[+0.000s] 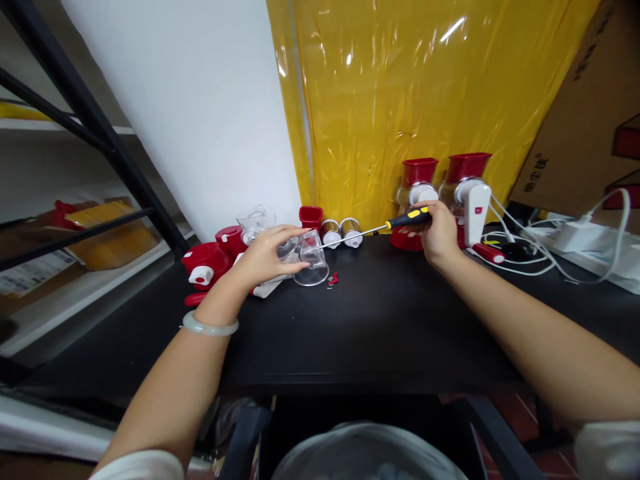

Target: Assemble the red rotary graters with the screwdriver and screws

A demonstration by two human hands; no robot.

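Note:
My left hand (267, 257) grips a clear plastic housing (314, 267) from its left side, fingers over the top and thumb in front. My right hand (441, 230) is wrapped round the black and yellow handle of a long screwdriver (409, 218). The screwdriver's shaft points left, and its tip meets the clear housing; exactly where it touches is too small to tell. Small red pieces (334, 279) lie on the table just right of the housing. Behind it stand two metal grater drums (351, 233) and a red hopper (311, 217).
Red bases (204, 261) and another clear part (257, 219) crowd the left. Two red and white rotary graters (465, 183) stand at the back right, near white cables (537, 260) and a power strip (610, 257). A bin with a clear bag (367, 443) sits below the black table's (380, 340) front edge.

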